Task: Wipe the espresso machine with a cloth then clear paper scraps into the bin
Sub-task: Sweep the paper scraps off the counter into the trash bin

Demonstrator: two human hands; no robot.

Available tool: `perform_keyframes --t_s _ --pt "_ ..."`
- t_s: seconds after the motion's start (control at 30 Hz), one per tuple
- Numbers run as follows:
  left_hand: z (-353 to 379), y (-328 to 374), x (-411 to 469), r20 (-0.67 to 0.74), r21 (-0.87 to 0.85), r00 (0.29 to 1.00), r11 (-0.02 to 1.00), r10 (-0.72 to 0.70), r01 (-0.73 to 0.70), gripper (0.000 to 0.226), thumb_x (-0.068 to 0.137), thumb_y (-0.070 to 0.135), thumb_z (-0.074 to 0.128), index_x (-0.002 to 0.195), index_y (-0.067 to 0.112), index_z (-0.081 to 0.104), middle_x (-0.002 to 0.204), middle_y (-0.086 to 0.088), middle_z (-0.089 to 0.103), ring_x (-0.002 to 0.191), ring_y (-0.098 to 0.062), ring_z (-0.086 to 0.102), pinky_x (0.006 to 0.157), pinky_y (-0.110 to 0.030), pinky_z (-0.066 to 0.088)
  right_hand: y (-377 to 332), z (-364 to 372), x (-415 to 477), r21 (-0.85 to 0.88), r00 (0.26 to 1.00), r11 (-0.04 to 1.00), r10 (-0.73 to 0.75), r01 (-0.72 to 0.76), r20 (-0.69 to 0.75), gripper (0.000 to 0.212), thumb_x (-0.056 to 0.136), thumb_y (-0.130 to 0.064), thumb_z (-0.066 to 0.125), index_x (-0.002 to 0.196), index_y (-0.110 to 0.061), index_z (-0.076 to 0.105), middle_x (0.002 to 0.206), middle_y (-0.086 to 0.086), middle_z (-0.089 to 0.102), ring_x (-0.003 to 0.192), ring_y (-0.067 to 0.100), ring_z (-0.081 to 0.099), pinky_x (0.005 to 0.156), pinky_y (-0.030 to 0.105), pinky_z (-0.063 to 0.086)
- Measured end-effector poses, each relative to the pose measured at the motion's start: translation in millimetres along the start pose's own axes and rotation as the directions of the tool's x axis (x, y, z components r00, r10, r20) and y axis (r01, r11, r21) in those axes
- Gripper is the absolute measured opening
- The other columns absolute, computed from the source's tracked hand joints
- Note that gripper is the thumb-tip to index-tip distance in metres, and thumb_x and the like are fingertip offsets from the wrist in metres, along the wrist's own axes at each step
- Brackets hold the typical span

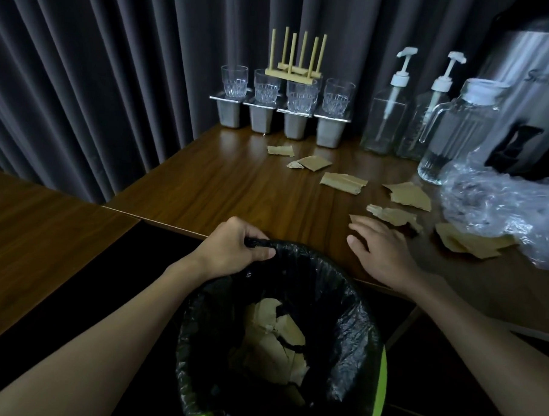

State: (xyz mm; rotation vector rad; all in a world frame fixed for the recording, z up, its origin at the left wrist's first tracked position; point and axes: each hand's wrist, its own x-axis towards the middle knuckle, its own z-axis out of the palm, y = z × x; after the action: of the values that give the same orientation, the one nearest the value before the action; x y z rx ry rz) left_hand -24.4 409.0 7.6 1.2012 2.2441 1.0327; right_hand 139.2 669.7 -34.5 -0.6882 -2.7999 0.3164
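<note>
A green bin lined with a black bag sits just below the table's front edge, with several brown paper scraps lying inside. My left hand grips the bag's rim at the bin's far side. My right hand rests flat on the table, fingers spread, holding nothing, its fingertips next to a torn scrap. More brown paper scraps lie scattered across the wooden table. No cloth is in view.
At the back stand several glasses on steel containers, a wooden rack, two pump bottles and a glass jug. A steel urn and crumpled clear plastic fill the right side. Dark curtains hang behind.
</note>
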Motion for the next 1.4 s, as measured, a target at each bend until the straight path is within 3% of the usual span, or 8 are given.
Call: perform_keyframes --t_s 0.17,0.4,0.67,0.8,0.9,1.03,1.2,1.4 --pt "20 16 -2 0.002 -0.042 1.000 0.999 -0.008 0.008 0.011 0.089 0.024 0.075 0.098 0.019 0.080 0.095 0.005 0.078 0.089 -0.009 0.073 0.090 -0.046 0.058 11 -7 -6 0.103 0.994 0.991 -0.084 0.090 -0.063 0.032 0.103 -0.026 0.040 0.129 -0.025 0.059 0.126 -0.011 0.052 0.122 0.014 0.045 0.094 0.039 0.028" --pt "75 32 -9 -0.140 0.030 0.989 0.998 -0.052 0.057 0.014 0.093 0.037 0.068 0.107 0.036 0.071 0.133 0.003 0.066 0.153 -0.038 0.003 0.110 -0.069 -0.019 37 -22 -24 0.116 1.000 0.993 -0.009 0.007 0.022 0.021 0.096 -0.030 0.057 0.116 -0.033 0.064 0.135 0.000 0.051 0.127 0.027 0.040 0.102 0.045 0.033" --pt "81 37 -10 -0.235 0.097 0.972 0.995 0.016 0.007 0.026 0.090 0.031 0.073 0.112 0.018 0.075 0.113 0.010 0.071 0.123 -0.006 0.046 0.122 -0.031 0.002 39 -34 -17 0.329 0.995 0.942 0.045 -0.071 0.089 0.054 0.090 -0.019 0.065 0.140 -0.021 0.043 0.138 0.005 0.051 0.124 0.023 0.047 0.094 0.032 0.039" --pt "74 42 -8 -0.197 0.192 0.980 0.980 -0.014 0.052 0.011 0.086 0.035 0.076 0.094 0.029 0.072 0.113 0.011 0.055 0.119 -0.016 0.051 0.112 -0.031 0.034 35 -42 -14 0.479 0.993 0.872 0.059 -0.102 0.104 0.041 0.092 -0.012 0.061 0.131 -0.022 0.055 0.130 0.006 0.055 0.104 0.014 0.056 0.069 0.021 0.043" --pt "68 46 -4 -0.130 0.244 0.990 0.966 -0.052 0.082 0.016 0.088 0.035 0.075 0.102 0.027 0.072 0.157 -0.007 0.035 0.149 -0.023 0.027 0.114 -0.028 0.020 22 -59 -27 0.656 0.999 0.753 0.037 -0.054 0.040 0.038 0.091 -0.007 0.062 0.123 -0.027 0.059 0.126 0.002 0.058 0.107 0.007 0.056 0.076 0.018 0.047" --pt "67 45 -3 -0.077 0.251 0.997 0.968 0.004 0.016 0.039 0.091 0.036 0.070 0.127 0.022 0.064 0.144 -0.002 0.057 0.140 -0.020 0.045 0.123 -0.048 0.025 1 -79 -55 0.814 0.972 0.581 -0.174 -0.027 0.157 0.038 0.089 -0.011 0.068 0.122 -0.027 0.062 0.111 0.001 0.069 0.102 0.012 0.067 0.088 0.028 0.055" --pt "70 41 -6 -0.046 0.316 0.997 0.946 -0.056 0.068 0.057 0.097 0.044 0.060 0.147 0.018 0.049 0.161 -0.007 0.034 0.152 -0.035 0.017 0.124 -0.044 0.013 -4 -62 -61 0.636 1.000 0.771 -0.031 0.023 0.002 0.029 0.093 -0.014 0.063 0.120 -0.023 0.064 0.115 -0.009 0.067 0.106 0.001 0.060 0.083 0.013 0.045" --pt "68 42 -5 -0.016 0.323 0.998 0.945 -0.055 0.057 0.050 0.099 0.044 0.056 0.140 0.015 0.057 0.161 -0.008 0.034 0.152 -0.038 0.017 0.124 -0.042 0.014 31 -35 -37 0.187 0.984 0.974 0.146 -0.125 -0.101 0.055 0.097 -0.027 0.055 0.148 -0.016 0.036 0.157 0.005 0.026 0.147 0.023 0.018 0.115 0.052 0.025"
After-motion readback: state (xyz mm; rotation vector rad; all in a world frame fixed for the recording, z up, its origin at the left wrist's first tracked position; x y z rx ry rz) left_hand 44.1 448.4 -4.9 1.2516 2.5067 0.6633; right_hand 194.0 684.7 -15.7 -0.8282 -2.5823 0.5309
